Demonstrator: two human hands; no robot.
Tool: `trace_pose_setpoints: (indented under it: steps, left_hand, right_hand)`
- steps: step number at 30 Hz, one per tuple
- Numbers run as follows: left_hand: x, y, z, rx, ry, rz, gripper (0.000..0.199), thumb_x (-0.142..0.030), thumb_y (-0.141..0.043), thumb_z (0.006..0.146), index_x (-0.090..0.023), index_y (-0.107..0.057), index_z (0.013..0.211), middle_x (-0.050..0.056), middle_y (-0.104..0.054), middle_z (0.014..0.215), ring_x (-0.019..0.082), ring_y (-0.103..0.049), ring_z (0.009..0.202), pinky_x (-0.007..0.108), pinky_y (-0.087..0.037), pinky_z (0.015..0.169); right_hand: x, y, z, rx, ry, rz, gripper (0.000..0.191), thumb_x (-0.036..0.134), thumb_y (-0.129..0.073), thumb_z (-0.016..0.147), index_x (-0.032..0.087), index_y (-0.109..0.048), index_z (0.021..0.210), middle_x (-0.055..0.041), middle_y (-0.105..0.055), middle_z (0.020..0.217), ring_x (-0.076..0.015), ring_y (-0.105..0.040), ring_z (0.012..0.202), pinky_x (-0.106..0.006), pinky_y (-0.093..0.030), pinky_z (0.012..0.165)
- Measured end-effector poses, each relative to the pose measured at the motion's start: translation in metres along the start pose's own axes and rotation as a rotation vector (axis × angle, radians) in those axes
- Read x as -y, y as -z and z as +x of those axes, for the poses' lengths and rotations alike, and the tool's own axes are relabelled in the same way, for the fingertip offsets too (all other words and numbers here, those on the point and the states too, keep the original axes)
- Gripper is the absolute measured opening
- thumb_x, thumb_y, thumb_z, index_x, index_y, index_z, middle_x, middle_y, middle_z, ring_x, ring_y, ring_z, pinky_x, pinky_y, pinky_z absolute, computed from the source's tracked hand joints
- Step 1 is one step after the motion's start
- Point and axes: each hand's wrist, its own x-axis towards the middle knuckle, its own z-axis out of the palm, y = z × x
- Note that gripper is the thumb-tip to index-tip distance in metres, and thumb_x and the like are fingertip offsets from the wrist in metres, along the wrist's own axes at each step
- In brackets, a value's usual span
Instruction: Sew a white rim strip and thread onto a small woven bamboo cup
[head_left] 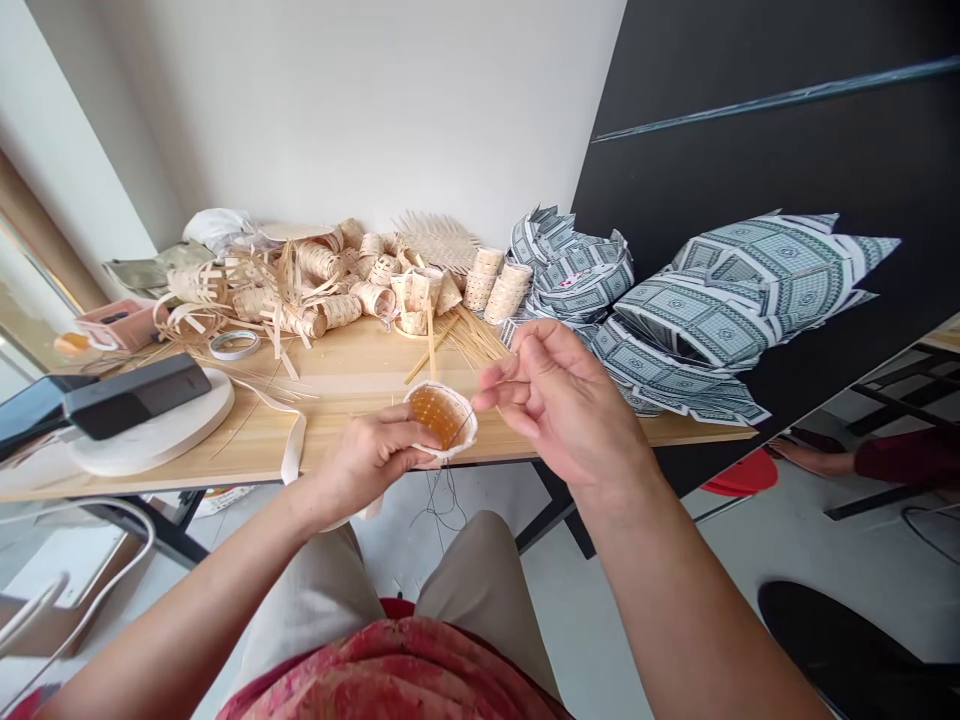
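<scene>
My left hand (365, 455) is closed on the near left side of a small woven bamboo basket (444, 412). The basket is tilted so its open mouth faces me, showing an amber-coloured inside and a white rim. Up and to the right of the basket, my right hand (566, 405) is closed in a pinch. A dark thread (466, 415) runs across the basket's mouth to those fingers. Whether a needle is between the fingertips is too small to tell. Loose loops of dark thread (448, 500) hang below the rim.
Several bamboo cups (322, 262) lie piled along the wall, with thin bamboo strips (480, 335) nearby. Patterned folded-paper pieces (697, 290) are heaped on the right. A tape roll (235, 345), a black device (135, 393) on a white round base and a pink box (120, 322) stand left.
</scene>
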Motion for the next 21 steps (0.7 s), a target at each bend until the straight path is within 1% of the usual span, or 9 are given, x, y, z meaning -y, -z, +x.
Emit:
trace_pose_setpoints:
  steps: [1, 3, 5, 7, 10, 12, 16, 21]
  left_hand:
    - [0.0, 0.002, 0.002, 0.004, 0.028, -0.084, 0.018, -0.022, -0.05, 0.084, -0.016, -0.066, 0.089, 0.003, -0.061, 0.08, 0.01, -0.058, 0.073, 0.018, -0.042, 0.061]
    - [0.001, 0.007, 0.005, 0.017, 0.079, -0.224, 0.019, -0.024, -0.051, 0.084, -0.015, -0.067, 0.089, 0.003, -0.061, 0.078, 0.01, -0.057, 0.07, 0.017, -0.042, 0.059]
    - [0.001, 0.011, 0.008, 0.023, 0.131, -0.325, 0.02, -0.027, -0.053, 0.083, -0.014, -0.067, 0.088, 0.003, -0.06, 0.075, 0.01, -0.056, 0.068, 0.017, -0.042, 0.057]
    - [0.002, 0.015, 0.01, 0.023, 0.17, -0.387, 0.023, -0.032, -0.054, 0.081, -0.014, -0.068, 0.085, 0.002, -0.058, 0.07, 0.009, -0.054, 0.064, 0.018, -0.042, 0.056]
    - [0.003, 0.018, 0.012, 0.026, 0.189, -0.423, 0.026, -0.037, -0.055, 0.08, -0.014, -0.068, 0.083, 0.002, -0.056, 0.067, 0.01, -0.053, 0.063, 0.02, -0.043, 0.056]
    - [0.003, 0.019, 0.013, 0.026, 0.189, -0.42, 0.026, -0.037, -0.055, 0.08, -0.015, -0.068, 0.082, 0.002, -0.056, 0.068, 0.011, -0.054, 0.063, 0.021, -0.043, 0.056]
    - [0.005, 0.02, 0.013, 0.018, 0.195, -0.423, 0.025, -0.037, -0.055, 0.08, -0.016, -0.069, 0.082, 0.003, -0.057, 0.069, 0.012, -0.055, 0.064, 0.024, -0.045, 0.057]
    - [0.011, 0.021, 0.012, 0.013, 0.197, -0.434, 0.024, -0.036, -0.055, 0.08, -0.016, -0.068, 0.082, 0.004, -0.059, 0.071, 0.013, -0.056, 0.066, 0.025, -0.046, 0.059]
  right_hand:
    - [0.001, 0.002, 0.001, 0.01, -0.02, 0.055, 0.025, 0.044, -0.059, 0.076, 0.024, -0.043, 0.077, 0.0068, -0.048, 0.058, -0.0076, -0.048, 0.045, -0.016, -0.025, 0.036]
    - [0.002, 0.01, 0.005, -0.026, -0.006, 0.125, 0.023, 0.036, -0.064, 0.074, 0.023, -0.045, 0.074, 0.0075, -0.045, 0.058, -0.0053, -0.043, 0.046, -0.016, -0.031, 0.04]
    - [0.003, 0.021, 0.012, -0.098, 0.019, 0.152, 0.018, 0.024, -0.065, 0.073, 0.021, -0.048, 0.069, 0.0071, -0.041, 0.06, -0.0042, -0.039, 0.048, -0.015, -0.033, 0.043]
    - [0.007, 0.035, 0.021, -0.195, 0.032, 0.155, 0.015, 0.013, -0.06, 0.074, 0.018, -0.048, 0.065, 0.0063, -0.039, 0.059, -0.0038, -0.036, 0.048, -0.015, -0.033, 0.043]
    - [0.014, 0.057, 0.035, -0.399, 0.077, 0.164, 0.021, 0.002, -0.046, 0.079, 0.016, -0.047, 0.064, 0.0059, -0.037, 0.057, -0.0027, -0.032, 0.045, -0.015, -0.03, 0.042]
    - [0.017, 0.07, 0.044, -0.516, 0.092, 0.147, 0.026, -0.002, -0.039, 0.082, 0.015, -0.045, 0.064, 0.0061, -0.037, 0.057, -0.002, -0.031, 0.044, -0.015, -0.029, 0.042]
    - [0.018, 0.093, 0.057, -0.662, 0.076, 0.09, 0.028, -0.006, -0.037, 0.082, 0.015, -0.044, 0.065, 0.0054, -0.041, 0.059, -0.0005, -0.034, 0.044, -0.016, -0.031, 0.044]
    - [0.016, 0.12, 0.065, -0.833, 0.05, 0.085, 0.036, -0.009, -0.029, 0.083, 0.016, -0.041, 0.06, 0.0066, -0.037, 0.053, 0.0, -0.032, 0.041, -0.016, -0.03, 0.043]
